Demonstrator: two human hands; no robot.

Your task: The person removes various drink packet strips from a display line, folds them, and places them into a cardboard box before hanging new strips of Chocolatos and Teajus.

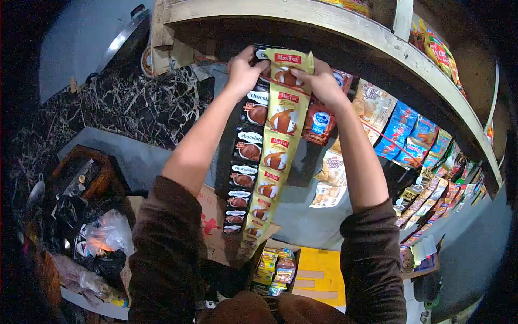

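A long strip of yellow Max Tea sachets [283, 117] hangs in front of me, with my right hand [324, 86] closed on its top sachet, thumb across the front. Just left of it hangs a strip of black chocolate drink sachets [249, 151], partly overlapped by the yellow one. My left hand [244, 73] pinches at the top of the black strip, its thumb close to the yellow strip's left edge. Its fingertips are partly hidden behind the sachets. Both strips taper away downward toward the floor.
A curved wooden beam [324, 17] runs overhead. More sachet strips hang to the right, including blue sachets [399, 129] and brown ones [319, 123]. Below stand an open box of small packets [278, 270] and a yellow panel [318, 270]. Plastic bags [110, 235] lie lower left.
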